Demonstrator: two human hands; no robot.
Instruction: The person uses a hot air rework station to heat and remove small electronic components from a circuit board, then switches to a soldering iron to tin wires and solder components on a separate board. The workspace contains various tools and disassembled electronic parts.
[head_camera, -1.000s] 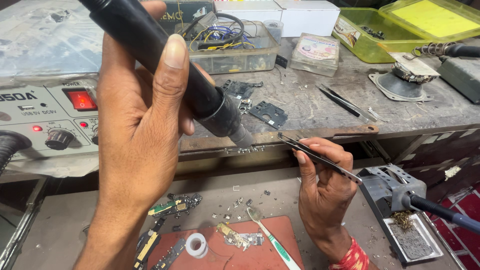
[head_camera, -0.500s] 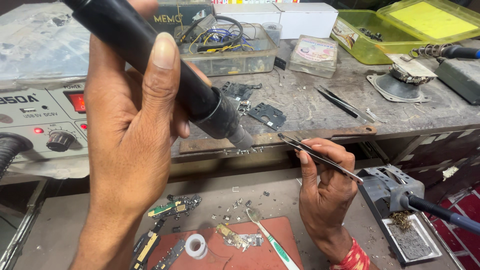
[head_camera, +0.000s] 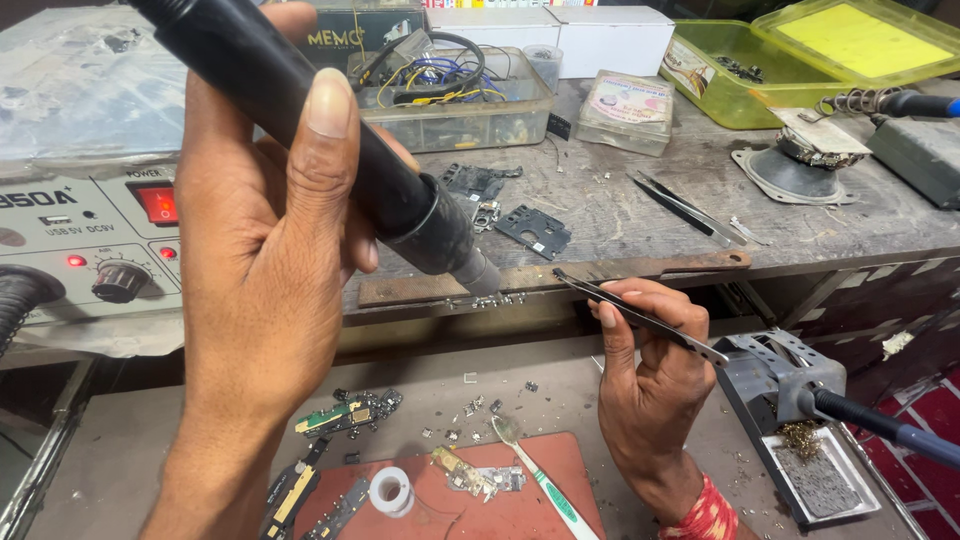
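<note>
Head view: nozzle (head_camera: 478, 272) near tweezers (head_camera: 640, 317).

The hot-air wand (head_camera: 300, 130) in the left hand (head_camera: 265, 290) is showing smooth black plastic with a soft sheen, ending in a dull grey metal nozzle (head_camera: 480, 275). The tweezers (head_camera: 640, 315) in the right hand (head_camera: 650, 390) are gleaming — thin polished metal. The worktop (head_camera: 620, 215) is looking rough and scuffed, its rusty metal edge strip (head_camera: 600, 270) flaking, while the red mat (head_camera: 500, 510) below is lying matt — rubbery.
</note>
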